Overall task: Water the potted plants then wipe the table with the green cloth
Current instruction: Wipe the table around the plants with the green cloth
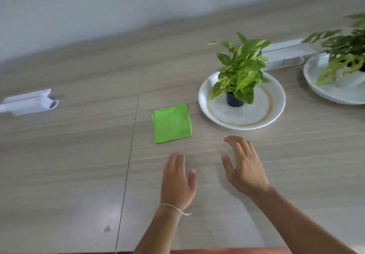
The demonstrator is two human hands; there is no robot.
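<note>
A folded green cloth (pixel 172 123) lies flat on the wooden table (pixel 79 155). To its right a small leafy plant in a black pot (pixel 234 99) stands on a white plate (pixel 276 103). A second plant (pixel 343 56) sits on another white plate (pixel 335 93) at the right edge, partly cut off. My left hand (pixel 177 180) hovers flat over the table just below the cloth, fingers straight, holding nothing. My right hand (pixel 244 165) is spread open beside it, below the first plate, also holding nothing.
A white tube-like object (pixel 27 102) lies on its side at the far left. A white rectangular box (pixel 286 53) lies behind the plants. A seam (pixel 130 145) runs down the tabletop left of the cloth. A pale wall backs the table.
</note>
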